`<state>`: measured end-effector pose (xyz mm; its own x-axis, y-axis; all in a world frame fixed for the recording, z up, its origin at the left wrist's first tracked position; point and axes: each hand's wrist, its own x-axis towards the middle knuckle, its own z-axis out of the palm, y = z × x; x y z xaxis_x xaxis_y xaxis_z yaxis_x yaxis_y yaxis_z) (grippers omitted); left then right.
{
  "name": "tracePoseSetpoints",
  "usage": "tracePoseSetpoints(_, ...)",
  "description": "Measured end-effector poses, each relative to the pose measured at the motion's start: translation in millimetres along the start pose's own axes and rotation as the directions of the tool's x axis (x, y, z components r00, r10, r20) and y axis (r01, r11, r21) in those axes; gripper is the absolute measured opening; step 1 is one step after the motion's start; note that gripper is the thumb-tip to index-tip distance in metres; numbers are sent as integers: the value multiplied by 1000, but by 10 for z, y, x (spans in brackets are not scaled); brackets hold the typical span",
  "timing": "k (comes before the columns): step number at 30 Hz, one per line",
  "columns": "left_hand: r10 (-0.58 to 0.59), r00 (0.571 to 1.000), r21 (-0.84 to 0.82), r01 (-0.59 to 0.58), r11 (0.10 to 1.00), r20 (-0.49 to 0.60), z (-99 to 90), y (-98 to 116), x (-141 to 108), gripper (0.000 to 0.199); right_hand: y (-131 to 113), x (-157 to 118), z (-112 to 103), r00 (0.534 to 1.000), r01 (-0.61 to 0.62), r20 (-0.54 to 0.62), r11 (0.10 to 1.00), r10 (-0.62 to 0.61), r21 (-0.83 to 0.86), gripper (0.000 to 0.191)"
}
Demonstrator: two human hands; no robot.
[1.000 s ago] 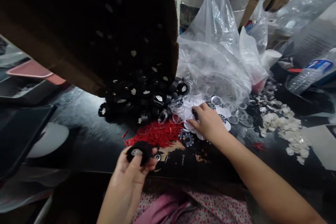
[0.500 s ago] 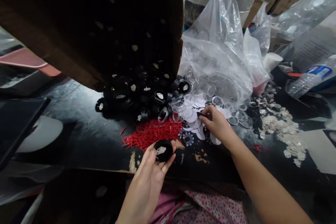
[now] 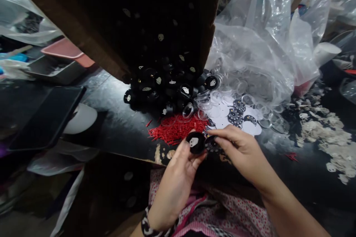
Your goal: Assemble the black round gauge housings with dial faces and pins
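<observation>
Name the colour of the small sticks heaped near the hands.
Red sticks, seen in the head view.

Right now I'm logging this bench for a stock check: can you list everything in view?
cardboard box: one, brown, tipped over the table, upper left
black caps: a heap, black with pale marks, spilling from the box
red sticks: a pile, red, before the heap
clear rings: many, see-through, right of the caps
white discs: several, white, some with dark print, centre
plastic bags: several, clear, upper right
pale scraps: scattered, whitish, far right
phone: one, black, left
table: one, black
left hand: holds one black cap
right hand: holds a dark disc beside that cap
</observation>
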<state>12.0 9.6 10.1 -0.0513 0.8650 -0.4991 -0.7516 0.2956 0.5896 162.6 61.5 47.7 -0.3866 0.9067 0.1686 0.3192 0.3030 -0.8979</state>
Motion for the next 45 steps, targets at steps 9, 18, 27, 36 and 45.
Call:
tracePoseSetpoints(9, 7, 994, 370, -48, 928, 112, -145, -107, -51, 42, -44, -23, 86, 994, -111, 13, 991, 113, -77, 15)
tracePoseSetpoints(18, -79, 976, 461, -25, 887, 204, -178, 23, -19, 39, -26, -34, 40, 996, -77, 45, 990, 83, -117, 17)
tracePoseSetpoints(27, -81, 979, 655, -62, 753, 185, -301, -15, -139, 34, -21, -244, 118, 950, -231, 207, 973, 232, -25, 28)
tracePoseSetpoints(36, 41, 998, 352, -20, 936, -54, -648, 13, -195, 37, 74, 114, 180, 972, 32, 206, 802, 114, -596, 9)
tracePoseSetpoints(45, 74, 992, 81, -66, 995, -105, -358, 41, -120, 34, 168, 193, 309, 963, 126, 223, 480, 151, -868, 9)
